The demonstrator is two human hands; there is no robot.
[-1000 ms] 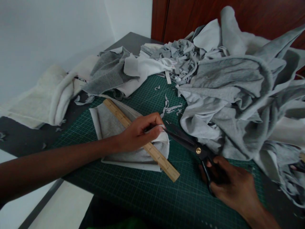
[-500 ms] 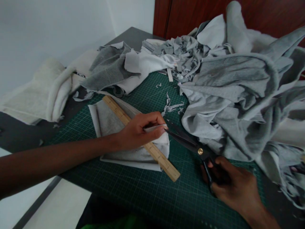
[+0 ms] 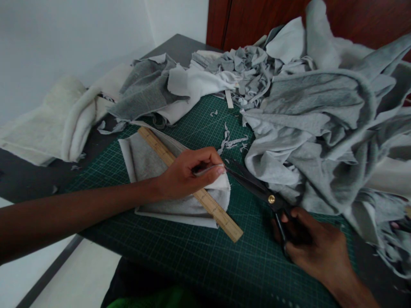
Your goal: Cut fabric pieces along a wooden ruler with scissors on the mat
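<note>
My left hand (image 3: 192, 173) pinches a raised edge of a folded grey cloth (image 3: 147, 156) between thumb and fingers. A wooden ruler (image 3: 221, 214) lies slantwise across that cloth, passing under my left hand. Black scissors (image 3: 257, 186) with a brass pivot are in my right hand (image 3: 317, 248), its fingers through and around the handles. The blades are parted and point left, their tips right beside the pinched edge at my left fingertips. Cloth and ruler rest on a green cutting mat (image 3: 192, 252).
Thin fabric scraps (image 3: 229, 141) lie on the mat beyond the blades. A large heap of grey cloth (image 3: 314, 111) fills the right side. Grey and white pieces (image 3: 144, 87) lie at the back, and cream fabric (image 3: 54, 124) sits at the left edge.
The scissors have shifted slightly, their tips now a little to the right and higher. My left hand has moved up slightly, still pinching the cloth edge.
</note>
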